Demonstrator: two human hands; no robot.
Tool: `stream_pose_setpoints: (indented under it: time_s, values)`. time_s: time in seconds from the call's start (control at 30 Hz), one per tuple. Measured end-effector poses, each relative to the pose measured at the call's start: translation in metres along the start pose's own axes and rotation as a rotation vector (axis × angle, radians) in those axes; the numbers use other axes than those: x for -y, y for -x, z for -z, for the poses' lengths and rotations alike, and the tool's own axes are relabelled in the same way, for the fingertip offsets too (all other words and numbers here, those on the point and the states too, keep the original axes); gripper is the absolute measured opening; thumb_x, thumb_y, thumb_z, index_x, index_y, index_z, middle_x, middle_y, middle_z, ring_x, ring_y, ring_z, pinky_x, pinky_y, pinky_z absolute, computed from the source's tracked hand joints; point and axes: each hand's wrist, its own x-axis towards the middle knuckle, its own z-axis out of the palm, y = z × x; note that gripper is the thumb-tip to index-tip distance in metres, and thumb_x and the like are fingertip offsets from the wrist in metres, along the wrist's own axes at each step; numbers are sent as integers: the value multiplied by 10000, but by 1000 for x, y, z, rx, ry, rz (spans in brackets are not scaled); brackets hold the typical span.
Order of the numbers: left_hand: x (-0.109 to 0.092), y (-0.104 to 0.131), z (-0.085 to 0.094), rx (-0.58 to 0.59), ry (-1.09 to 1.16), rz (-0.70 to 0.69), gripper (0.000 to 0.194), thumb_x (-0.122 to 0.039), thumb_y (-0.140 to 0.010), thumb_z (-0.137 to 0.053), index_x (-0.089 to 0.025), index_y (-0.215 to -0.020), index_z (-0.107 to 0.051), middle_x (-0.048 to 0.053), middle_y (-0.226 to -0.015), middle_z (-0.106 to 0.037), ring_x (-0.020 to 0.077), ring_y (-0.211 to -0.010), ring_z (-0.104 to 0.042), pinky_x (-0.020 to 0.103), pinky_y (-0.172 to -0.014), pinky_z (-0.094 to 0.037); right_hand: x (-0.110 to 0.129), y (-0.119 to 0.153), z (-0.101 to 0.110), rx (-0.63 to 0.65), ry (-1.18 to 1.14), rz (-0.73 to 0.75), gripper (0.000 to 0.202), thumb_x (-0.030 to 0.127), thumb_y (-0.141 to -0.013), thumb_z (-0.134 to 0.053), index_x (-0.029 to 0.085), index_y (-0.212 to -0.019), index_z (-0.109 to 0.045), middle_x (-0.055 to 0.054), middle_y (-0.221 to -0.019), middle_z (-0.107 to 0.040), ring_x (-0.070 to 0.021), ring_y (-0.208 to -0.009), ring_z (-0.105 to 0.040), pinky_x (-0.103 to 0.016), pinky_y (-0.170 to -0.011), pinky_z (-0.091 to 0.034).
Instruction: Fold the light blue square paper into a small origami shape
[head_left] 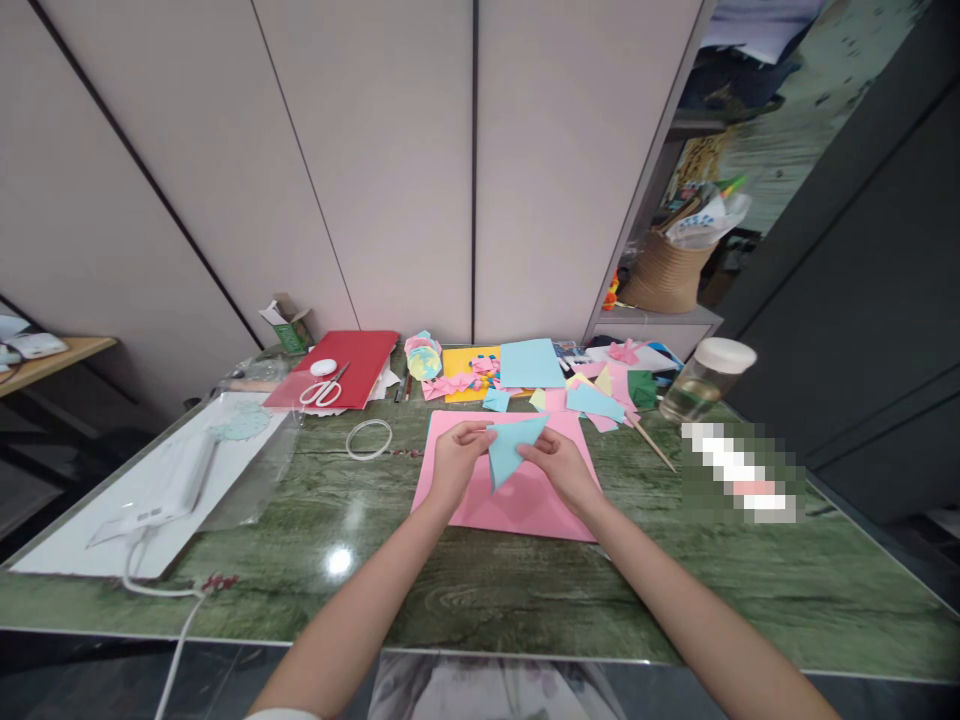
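Note:
A light blue paper (511, 452), folded into a triangle, is held up above a pink sheet (480, 512) on the green table. My left hand (459, 462) pinches its left corner between thumb and fingers. At its right side my right hand (559, 462) grips the paper, thumb in front and fingers partly behind. One point of the triangle hangs downward and another reaches up to the right. The pink sheet lies flat beneath both hands.
Behind are a red folder (367, 368), scissors (322, 392), a yellow sheet (459, 362), a blue sheet (531, 363) and paper scraps (596, 402). A wooden stick (654, 445) and a lidded jar (705, 382) stand right; a power strip (169, 490) lies left.

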Motion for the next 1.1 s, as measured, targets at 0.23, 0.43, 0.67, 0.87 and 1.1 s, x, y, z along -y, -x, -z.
stream_pose_setpoints:
  time_s: [0.23,0.43,0.67,0.87,1.1]
  values:
    - [0,0,1,-1,-1,8,315,-317,-580,-706,-133,-827,-644,40,-670,-661,137,-616,-600,277,-634,-491,-1,0,0,8,9,8,372,359,-626,-665,180,-941,-581,-58,-897,-653,-199,-808,-601,-370,-786,-464]
    - [10,-5,2,-28,-22,14,335,-330,-571,-704,-133,-833,-637,25,-636,-644,132,-599,-595,276,-622,-488,-11,-3,2,-31,76,0,579,371,-651,-636,219,-1159,-403,-2,-729,-634,-172,-704,-597,-335,-689,-471]
    - [34,-20,13,-87,-246,69,332,-304,-590,-680,-143,-876,-631,-3,-546,-595,111,-511,-546,230,-533,-440,-13,3,24,-199,832,400,574,324,-773,-511,208,-1291,-292,-126,-1143,-494,-237,-1071,-464,-438,-897,-370]
    - [41,-23,16,-68,-402,96,265,-271,-618,-654,-161,-857,-628,-4,-536,-610,123,-506,-550,208,-492,-394,-18,12,26,526,1396,655,507,358,-831,-433,221,-1306,-325,-80,-1335,-384,-239,-1247,-293,-465,-1007,-240]
    - [28,-30,24,136,-568,175,241,-256,-703,-591,-199,-937,-584,13,-669,-661,170,-660,-623,255,-613,-469,-34,4,27,684,1374,529,638,459,-794,-460,220,-1344,-241,-79,-1400,-255,-257,-1287,-205,-494,-1036,-178]
